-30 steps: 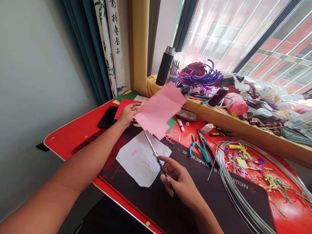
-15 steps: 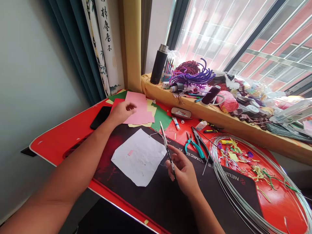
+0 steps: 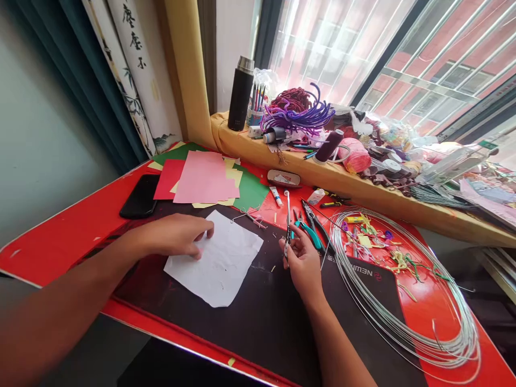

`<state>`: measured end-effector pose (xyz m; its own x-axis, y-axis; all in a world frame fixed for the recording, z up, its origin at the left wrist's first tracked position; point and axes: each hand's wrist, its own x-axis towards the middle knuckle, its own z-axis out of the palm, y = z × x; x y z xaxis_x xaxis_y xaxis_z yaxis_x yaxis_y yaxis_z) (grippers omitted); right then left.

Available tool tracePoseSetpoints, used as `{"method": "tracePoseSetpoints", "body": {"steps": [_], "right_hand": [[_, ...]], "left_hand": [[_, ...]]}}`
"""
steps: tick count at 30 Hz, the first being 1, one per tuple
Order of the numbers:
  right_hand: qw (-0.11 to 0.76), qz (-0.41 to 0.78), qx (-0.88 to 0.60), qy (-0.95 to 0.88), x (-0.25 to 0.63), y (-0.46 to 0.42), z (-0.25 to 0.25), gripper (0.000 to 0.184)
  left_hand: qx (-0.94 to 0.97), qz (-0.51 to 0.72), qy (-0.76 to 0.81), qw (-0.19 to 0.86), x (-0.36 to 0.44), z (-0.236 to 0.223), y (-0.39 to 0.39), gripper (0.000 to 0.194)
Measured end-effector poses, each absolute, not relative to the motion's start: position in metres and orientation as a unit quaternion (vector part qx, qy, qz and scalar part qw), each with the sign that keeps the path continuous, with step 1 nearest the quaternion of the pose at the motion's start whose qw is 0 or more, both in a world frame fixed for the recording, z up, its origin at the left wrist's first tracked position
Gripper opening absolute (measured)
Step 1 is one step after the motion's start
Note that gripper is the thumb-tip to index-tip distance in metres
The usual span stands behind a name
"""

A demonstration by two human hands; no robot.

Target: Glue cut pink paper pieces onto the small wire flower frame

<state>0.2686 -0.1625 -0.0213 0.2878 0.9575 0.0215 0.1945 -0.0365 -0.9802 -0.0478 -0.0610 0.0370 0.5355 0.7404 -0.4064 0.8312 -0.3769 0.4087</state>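
My left hand (image 3: 177,236) reaches over the left part of a white sheet of paper (image 3: 229,263), palm down. Its thumb and forefinger are apart, and the thumb tip is beside a tiny pink paper scrap, mostly covered. In my right hand (image 3: 304,260) is a pair of scissors (image 3: 288,217), seen edge-on with the silver blades pointing away from me. Fingers wrap round their handles. The sheet lies on a black mat (image 3: 266,322), slightly creased, with small specks on it. Just beyond the right hand lie teal-handled pliers (image 3: 311,236) and black pliers (image 3: 320,226).
Pink (image 3: 205,174), red, yellow and green papers lie stacked at the back. A black phone (image 3: 140,196) is left of them. A wire coil (image 3: 363,301) and colourful scraps (image 3: 368,239) occupy the right. A flask (image 3: 241,94), cords and yarn crowd the windowsill.
My left hand has moved from above the coloured papers toward me, down to the white sheet. The scissors stay in my right hand. The view has shifted to the right.
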Motion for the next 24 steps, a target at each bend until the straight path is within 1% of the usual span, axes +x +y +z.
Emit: {"method": "tracePoseSetpoints", "body": {"steps": [2, 6, 8, 14, 19, 22, 24], "right_hand": [[0.498, 0.357, -0.631, -0.476, 0.269, -0.162, -0.025, 0.069], [0.442, 0.305, -0.669, -0.513, 0.27, -0.163, -0.03, 0.064], [0.409, 0.276, -0.689, -0.53, 0.27, -0.163, -0.031, 0.062], [0.32, 0.214, -0.741, -0.551, 0.274, -0.161, -0.029, 0.056], [0.221, 0.139, -0.767, -0.586, 0.267, -0.157, -0.023, 0.051], [0.168, 0.128, -0.771, -0.601, 0.262, -0.152, -0.018, 0.052], [0.131, 0.127, -0.772, -0.609, 0.26, -0.148, -0.013, 0.051]], "left_hand": [[0.83, -0.096, 0.472, 0.28, -0.049, 0.033, -0.069, 0.031], [0.838, -0.069, 0.455, 0.291, -0.052, 0.021, -0.074, 0.015], [0.839, -0.059, 0.451, 0.3, -0.055, 0.017, -0.073, 0.011], [0.837, -0.047, 0.449, 0.309, -0.057, 0.013, -0.071, 0.011], [0.853, -0.043, 0.433, 0.29, -0.035, 0.015, -0.066, 0.011], [0.859, -0.017, 0.404, 0.315, -0.011, 0.016, -0.058, 0.01], [0.851, 0.028, 0.393, 0.347, 0.006, 0.017, -0.051, 0.01]]}}
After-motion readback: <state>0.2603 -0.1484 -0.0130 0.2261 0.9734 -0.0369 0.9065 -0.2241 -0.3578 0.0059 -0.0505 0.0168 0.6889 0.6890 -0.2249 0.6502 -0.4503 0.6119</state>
